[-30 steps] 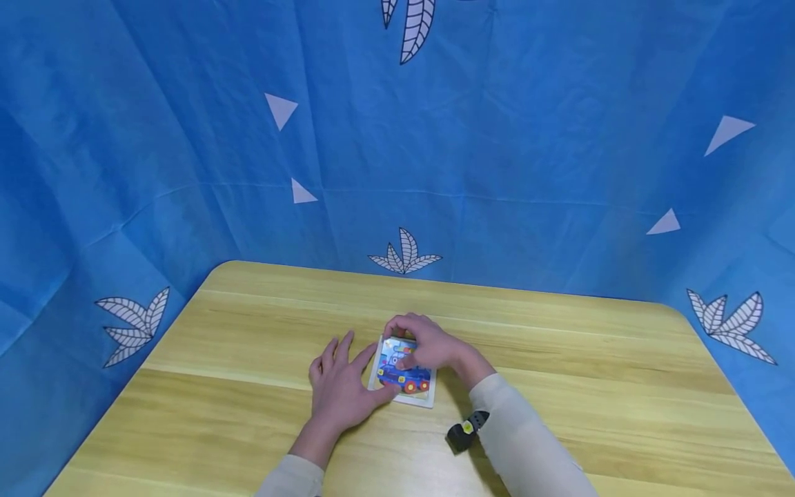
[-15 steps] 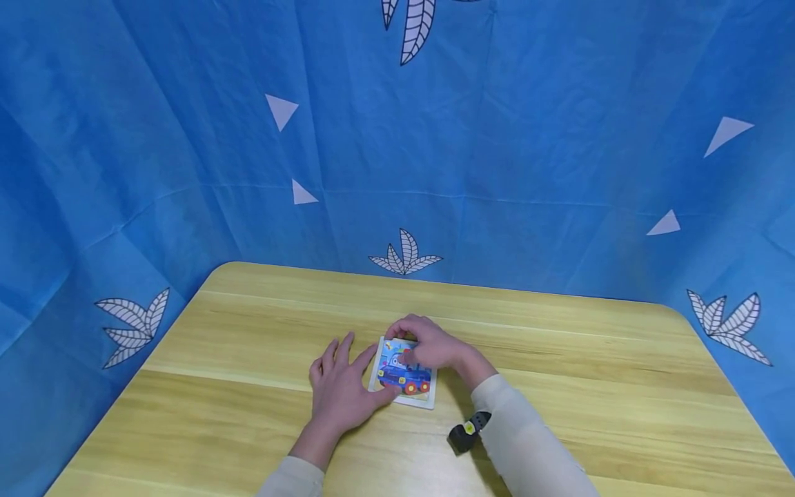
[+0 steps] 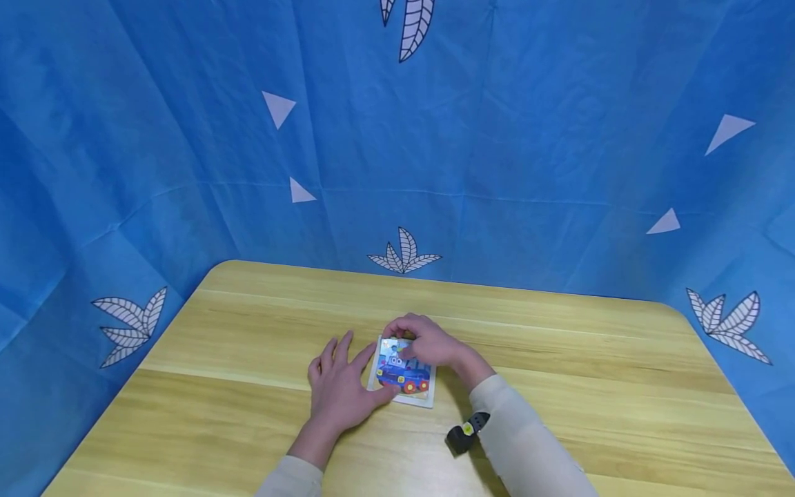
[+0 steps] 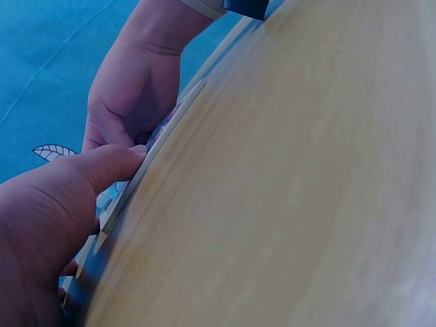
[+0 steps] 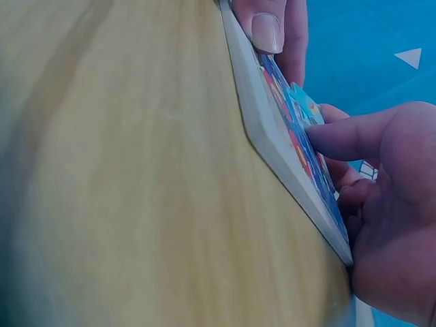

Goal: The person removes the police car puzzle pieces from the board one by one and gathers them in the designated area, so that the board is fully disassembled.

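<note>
Puzzle [image 3: 404, 384]: flat on the table [image 3: 248, 331], toward 6 o'clock.
Left hand [image 3: 340, 393]: spread at 8 o'clock, thumb and forefinger against the edges, probably for steadying.
Right hand [image 3: 433, 346]: at 1 o'clock, pinching 1 raised piece [image 5: 306, 105], apparently controlling its tilt.

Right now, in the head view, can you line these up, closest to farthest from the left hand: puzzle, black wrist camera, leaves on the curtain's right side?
From the left hand:
1. Puzzle, touching it on the right.
2. Black wrist camera, farther right, by the right sleeve.
3. Leaves, far right, on the curtain.
</note>
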{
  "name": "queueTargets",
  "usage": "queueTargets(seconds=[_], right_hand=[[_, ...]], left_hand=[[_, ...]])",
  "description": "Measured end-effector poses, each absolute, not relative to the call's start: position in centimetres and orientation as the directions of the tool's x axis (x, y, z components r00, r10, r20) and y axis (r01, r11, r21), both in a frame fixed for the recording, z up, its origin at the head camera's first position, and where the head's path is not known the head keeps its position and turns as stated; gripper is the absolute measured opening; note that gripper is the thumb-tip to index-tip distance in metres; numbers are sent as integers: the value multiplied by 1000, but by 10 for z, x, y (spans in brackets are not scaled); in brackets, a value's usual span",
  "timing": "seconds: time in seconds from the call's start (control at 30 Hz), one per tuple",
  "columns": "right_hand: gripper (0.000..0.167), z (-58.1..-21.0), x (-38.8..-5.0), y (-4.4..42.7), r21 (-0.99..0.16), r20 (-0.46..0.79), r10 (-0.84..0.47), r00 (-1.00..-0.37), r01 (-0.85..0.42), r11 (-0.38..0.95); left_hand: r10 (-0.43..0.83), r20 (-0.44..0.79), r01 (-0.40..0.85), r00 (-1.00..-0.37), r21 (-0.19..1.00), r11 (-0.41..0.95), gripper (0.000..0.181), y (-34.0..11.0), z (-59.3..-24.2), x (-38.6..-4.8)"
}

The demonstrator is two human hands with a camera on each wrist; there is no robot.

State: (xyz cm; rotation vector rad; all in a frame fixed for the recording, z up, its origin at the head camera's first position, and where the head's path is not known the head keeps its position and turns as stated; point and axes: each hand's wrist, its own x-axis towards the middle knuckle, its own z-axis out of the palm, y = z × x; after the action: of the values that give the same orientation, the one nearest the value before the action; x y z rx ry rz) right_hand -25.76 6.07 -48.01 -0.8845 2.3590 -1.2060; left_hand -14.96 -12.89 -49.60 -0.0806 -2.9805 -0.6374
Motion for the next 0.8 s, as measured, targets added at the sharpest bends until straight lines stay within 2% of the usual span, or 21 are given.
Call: queueTargets(seconds=[0.27, 0.5, 0.8], right_hand=[[43, -479, -256, 61, -798, -53, -645, -763, -356, 487], [30, -482, -257, 63, -800, 25, -662, -749, -412, 436], [23, -484, -257, 64, -799, 55, -664, -746, -432, 418]], left_hand=[[34, 110, 76, -993, 406, 911, 87, -129, -496, -149], [36, 106, 76, -994, 401, 913, 88, -129, -498, -150], [29, 110, 71, -993, 393, 917, 86, -129, -497, -150]])
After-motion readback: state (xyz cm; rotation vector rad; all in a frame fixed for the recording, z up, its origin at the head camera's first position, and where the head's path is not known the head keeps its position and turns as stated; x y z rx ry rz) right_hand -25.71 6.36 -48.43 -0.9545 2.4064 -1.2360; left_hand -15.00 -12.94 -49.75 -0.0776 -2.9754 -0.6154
